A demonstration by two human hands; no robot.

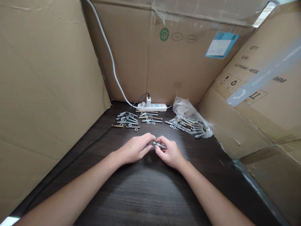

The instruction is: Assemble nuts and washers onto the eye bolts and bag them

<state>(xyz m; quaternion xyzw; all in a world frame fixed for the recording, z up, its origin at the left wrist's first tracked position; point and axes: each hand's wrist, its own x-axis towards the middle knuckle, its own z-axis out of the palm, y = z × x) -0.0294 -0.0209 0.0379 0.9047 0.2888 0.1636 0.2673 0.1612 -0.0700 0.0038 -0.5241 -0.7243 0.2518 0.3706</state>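
Observation:
Over the middle of the dark table, both my hands meet at a metal expansion bolt point(161, 145). Thumb and fingers of my right hand point(170, 153) are closed around its sleeve. My left hand point(137, 148) pinches at the bolt's left end; its fingertips partly hide that end, so I cannot tell whether a nut or washer is between them. Beyond my hands lie loose bolts and sleeves point(131, 119) on the left, with more bolts point(151, 118) beside them. A hex nut point(136, 129) lies at the near edge of the left group.
A clear plastic bag point(185, 108) with a pile of bolts point(192, 125) lies at the back right. Behind the loose parts is a white power strip point(158, 107). A black cable point(91, 146) crosses the table's left side. Cardboard walls point(131, 56) enclose the back and sides.

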